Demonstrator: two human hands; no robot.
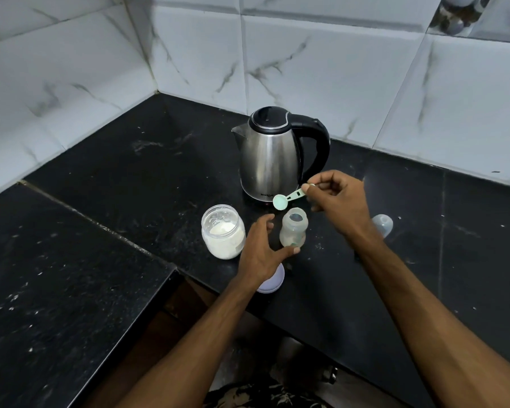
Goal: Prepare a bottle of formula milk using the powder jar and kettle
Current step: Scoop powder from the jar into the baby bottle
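Note:
An open baby bottle (293,229) stands upright on the black counter (130,178). My left hand (264,250) holds it near the base, thumb across the front. My right hand (337,201) pinches the handle of a pale green scoop (286,199), whose bowl hangs just above and left of the bottle's mouth. To the bottle's left stands the powder jar (223,231), open, with white powder inside. A steel kettle (273,154) with a black lid and handle stands behind the bottle.
A clear bottle cap (383,225) lies on the counter right of my right wrist. A pale lilac lid (273,282) sits under my left wrist near the counter's front edge. White tiled walls meet in the corner behind.

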